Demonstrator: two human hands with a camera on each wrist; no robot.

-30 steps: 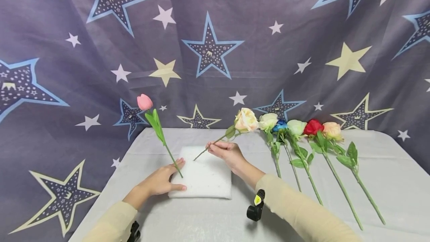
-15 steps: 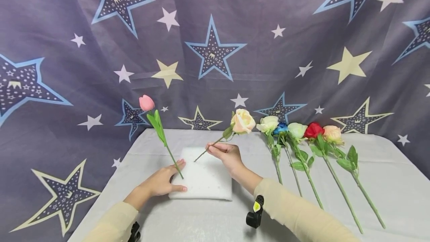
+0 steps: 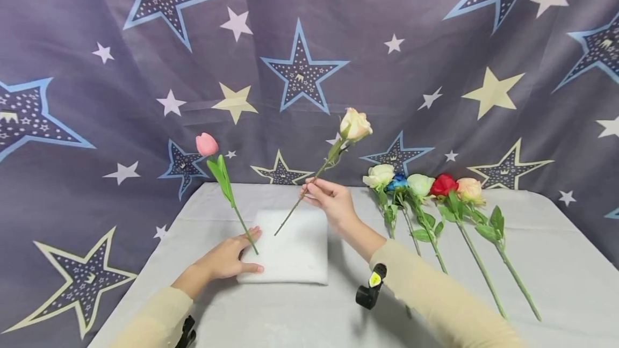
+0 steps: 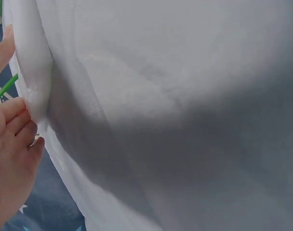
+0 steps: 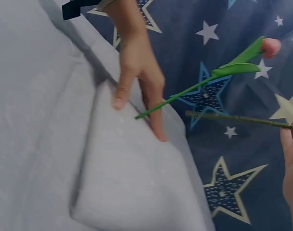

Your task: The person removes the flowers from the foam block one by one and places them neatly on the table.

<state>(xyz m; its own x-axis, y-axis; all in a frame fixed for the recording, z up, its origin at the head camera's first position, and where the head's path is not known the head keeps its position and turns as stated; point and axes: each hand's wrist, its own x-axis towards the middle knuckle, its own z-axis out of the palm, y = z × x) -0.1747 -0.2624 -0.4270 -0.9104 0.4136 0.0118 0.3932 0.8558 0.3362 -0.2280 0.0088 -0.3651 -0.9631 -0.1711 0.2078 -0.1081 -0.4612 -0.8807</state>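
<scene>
My left hand (image 3: 227, 256) rests spread on the left edge of a white foam block (image 3: 295, 262), its thumb and fingers extended. Between thumb and index finger, a pink tulip (image 3: 207, 145) stands with its stem end in the block, leaning left. Thumb and fingers of my right hand (image 3: 331, 203) pinch the stem of a cream-pink rose (image 3: 355, 124) above the block's far side. The rose tilts up to the right. In the right wrist view the rose stem's lower end (image 5: 194, 114) shows against the curtain, clear of the block.
On the right of the white-covered table (image 3: 532, 240) lie several roses: a cream one (image 3: 379, 176), a blue one (image 3: 397, 182), a pale green one (image 3: 420, 185), a red one (image 3: 443, 185) and a peach one (image 3: 470, 190). A starry curtain (image 3: 367, 85) hangs behind.
My right hand has risen with the rose, whose bloom is now higher and whose stem is steeper. My left hand, the block and the tulip keep their places; the view has shifted slightly.
</scene>
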